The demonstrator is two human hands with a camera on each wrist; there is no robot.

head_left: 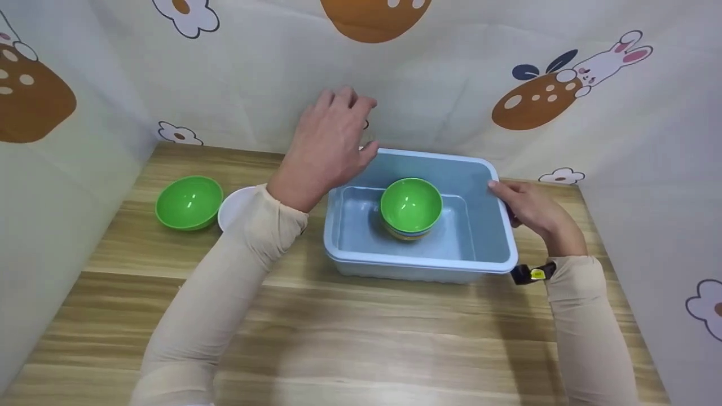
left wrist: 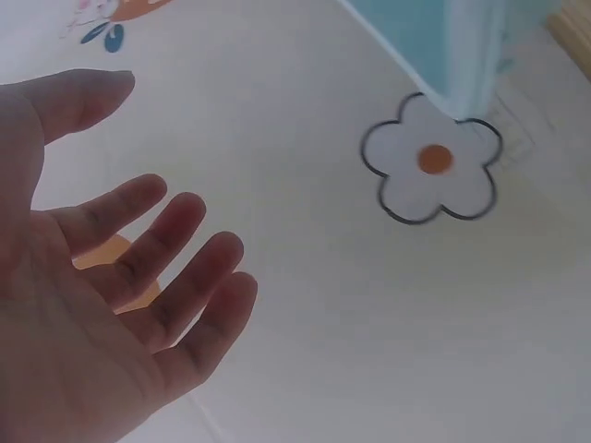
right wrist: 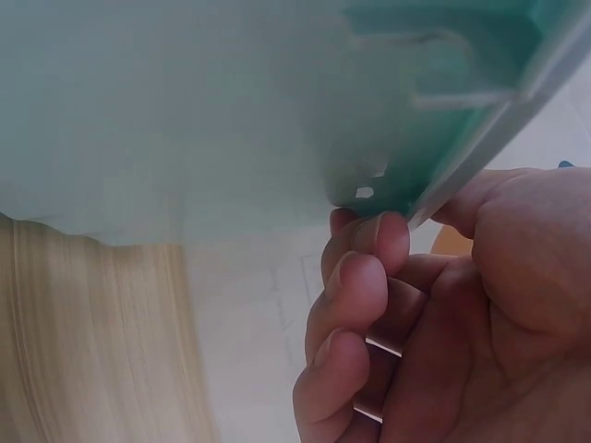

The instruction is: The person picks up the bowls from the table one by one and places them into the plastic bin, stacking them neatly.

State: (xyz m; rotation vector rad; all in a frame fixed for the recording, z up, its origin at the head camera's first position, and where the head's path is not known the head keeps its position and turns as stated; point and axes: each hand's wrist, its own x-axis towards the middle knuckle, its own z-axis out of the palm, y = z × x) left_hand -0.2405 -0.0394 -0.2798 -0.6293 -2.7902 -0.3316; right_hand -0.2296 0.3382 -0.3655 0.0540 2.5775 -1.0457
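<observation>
"What's biggest on your feeds?"

"From my seat, the pale fabric (head_left: pixel 440 107) hung around the workspace, printed with flowers and rabbits. Below it I have the wood-grain table (head_left: pixel 361 327)."

"And the tub?"

"The light-blue tub (head_left: pixel 417 261) is toward the back of the table, right of the middle, near the fabric. I look straight down into its open top."

"Arms next."

"Both wear cream sleeves (head_left: pixel 225 299). I see the left hand (head_left: pixel 330 141) raised by the tub's far left corner, fingers loosely spread, palm bare, holding nothing; my left wrist view shows a gap between it and the tub. The right hand (head_left: pixel 533 211) grips the tub's right rim, thumb on top and fingers curled beneath."

"Bowls?"

"One green bowl (head_left: pixel 190 203) sits on the table at far left. Inside the tub I've got a second green one, the upper bowl (head_left: pixel 412 204) of a small stack, with blue and yellowish edges under it. The white bowl (head_left: pixel 232 207) is just beside the first, partly hidden by the left sleeve."

"Anything smaller?"

"A black device (head_left: pixel 529 274) with a yellow label, at the right wrist."
</observation>
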